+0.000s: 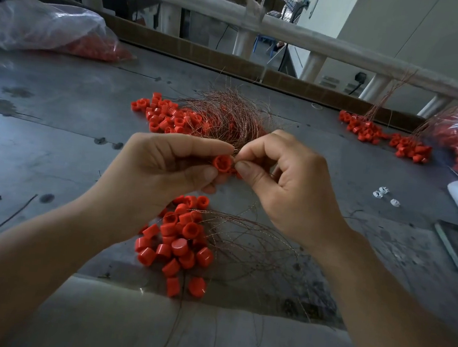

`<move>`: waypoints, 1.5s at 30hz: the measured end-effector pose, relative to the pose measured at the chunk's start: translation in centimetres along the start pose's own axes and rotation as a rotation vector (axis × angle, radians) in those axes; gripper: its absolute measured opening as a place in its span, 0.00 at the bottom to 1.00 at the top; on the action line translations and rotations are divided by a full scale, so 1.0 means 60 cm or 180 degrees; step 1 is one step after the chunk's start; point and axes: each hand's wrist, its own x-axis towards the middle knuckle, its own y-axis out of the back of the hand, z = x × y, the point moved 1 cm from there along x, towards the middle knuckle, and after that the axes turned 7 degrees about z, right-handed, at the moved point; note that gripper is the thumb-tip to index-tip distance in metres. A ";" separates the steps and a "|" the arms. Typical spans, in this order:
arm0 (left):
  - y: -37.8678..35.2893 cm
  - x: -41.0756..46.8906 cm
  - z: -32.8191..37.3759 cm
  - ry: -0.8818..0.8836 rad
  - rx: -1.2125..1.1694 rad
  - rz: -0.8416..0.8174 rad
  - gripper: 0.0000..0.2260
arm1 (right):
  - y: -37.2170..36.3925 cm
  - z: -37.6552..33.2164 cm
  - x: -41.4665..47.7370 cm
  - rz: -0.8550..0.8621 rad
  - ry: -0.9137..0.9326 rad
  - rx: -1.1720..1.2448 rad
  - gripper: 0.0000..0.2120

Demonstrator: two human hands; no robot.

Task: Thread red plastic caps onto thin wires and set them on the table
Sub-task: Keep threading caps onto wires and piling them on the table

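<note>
Left hand (166,166) gripped a red cap (222,163) between thumb and curled fingers, above the middle of the table (52,159). Right hand (284,179) pinched a thin wire (235,159) at the cap's rim. One heap of caps (177,241) lay by the near edge, and another heap (168,115) lay toward the far edge.
</note>
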 end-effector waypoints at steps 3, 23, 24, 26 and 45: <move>0.001 -0.001 -0.001 -0.0017 0.0060 0.0000 0.13 | 0.000 -0.001 -0.001 -0.0026 -0.0011 0.0021 0.03; -0.003 -0.001 -0.001 0.0464 -0.0970 -0.0294 0.11 | -0.011 -0.005 -0.004 -0.0822 -0.1318 0.1496 0.15; -0.002 -0.001 -0.003 0.0526 -0.0994 -0.0278 0.11 | -0.012 -0.004 -0.005 -0.0843 -0.1343 0.1516 0.15; -0.001 0.000 -0.004 0.0637 -0.1106 -0.0261 0.11 | -0.011 -0.002 -0.005 -0.0892 -0.1390 0.1663 0.13; -0.008 -0.002 -0.004 0.0904 -0.0899 -0.0483 0.10 | -0.021 0.127 0.000 -0.0405 -0.1060 -0.1109 0.12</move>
